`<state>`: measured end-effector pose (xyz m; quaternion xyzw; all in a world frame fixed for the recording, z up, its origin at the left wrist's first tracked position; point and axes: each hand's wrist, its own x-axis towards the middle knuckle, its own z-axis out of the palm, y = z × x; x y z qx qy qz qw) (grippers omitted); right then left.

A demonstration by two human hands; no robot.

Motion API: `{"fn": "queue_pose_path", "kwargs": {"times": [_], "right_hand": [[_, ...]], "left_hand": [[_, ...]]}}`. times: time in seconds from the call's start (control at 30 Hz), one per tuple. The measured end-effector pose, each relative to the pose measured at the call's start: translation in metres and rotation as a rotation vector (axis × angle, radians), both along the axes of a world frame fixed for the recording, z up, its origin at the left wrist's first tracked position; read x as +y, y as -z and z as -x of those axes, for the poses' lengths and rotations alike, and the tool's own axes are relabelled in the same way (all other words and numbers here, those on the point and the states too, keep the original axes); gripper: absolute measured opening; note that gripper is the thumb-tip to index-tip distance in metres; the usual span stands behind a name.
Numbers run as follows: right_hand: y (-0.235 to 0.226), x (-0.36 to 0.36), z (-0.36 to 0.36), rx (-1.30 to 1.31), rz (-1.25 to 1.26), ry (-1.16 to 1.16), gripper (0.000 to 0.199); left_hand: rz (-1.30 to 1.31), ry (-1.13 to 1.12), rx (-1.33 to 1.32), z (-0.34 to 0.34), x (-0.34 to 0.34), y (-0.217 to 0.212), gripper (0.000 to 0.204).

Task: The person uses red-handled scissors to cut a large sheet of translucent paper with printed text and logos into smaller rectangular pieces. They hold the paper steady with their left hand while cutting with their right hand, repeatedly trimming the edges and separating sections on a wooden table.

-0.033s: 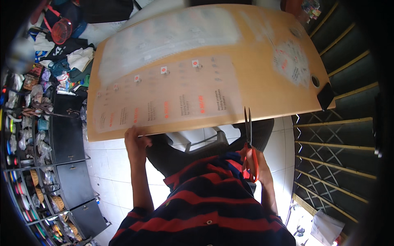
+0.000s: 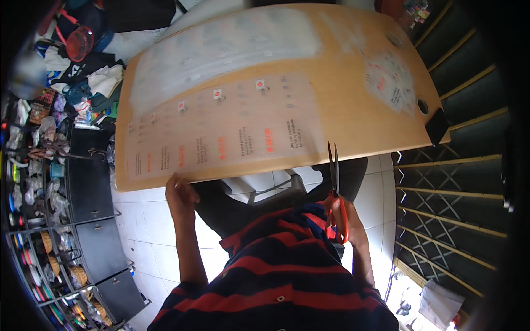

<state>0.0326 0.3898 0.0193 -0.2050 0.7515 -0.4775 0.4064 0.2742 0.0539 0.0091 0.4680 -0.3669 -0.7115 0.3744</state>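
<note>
Right hand (image 2: 355,222) grips red-handled scissors (image 2: 334,190), tips forward, probably to clear the body; left hand (image 2: 180,196) curls at the table (image 2: 345,118) edge, its grasp unclear, perhaps for steadiness. Beyond, a printed sheet (image 2: 221,124) lies flat.

- scissors (image 2: 336,185): red handles, blades slightly parted, in right hand (image 2: 355,222), tips toward table (image 2: 353,110)
- printed sheet (image 2: 237,121): translucent, red/black print, flat on tabletop near the person's edge
</note>
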Motion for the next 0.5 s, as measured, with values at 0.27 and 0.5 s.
{"fn": "queue_pose_path", "kwargs": {"times": [0.27,0.5], "right_hand": [[-0.006,-0.01,0.012,-0.15,-0.064,0.074,0.08],[-0.017,0.004,0.008,-0.147,-0.175,0.067,0.083]], "left_hand": [[1.327,0.611,-0.387,0.111,0.063,-0.028,0.023],[1.625,0.943,-0.534,0.174,0.083,-0.004,0.058]]}}
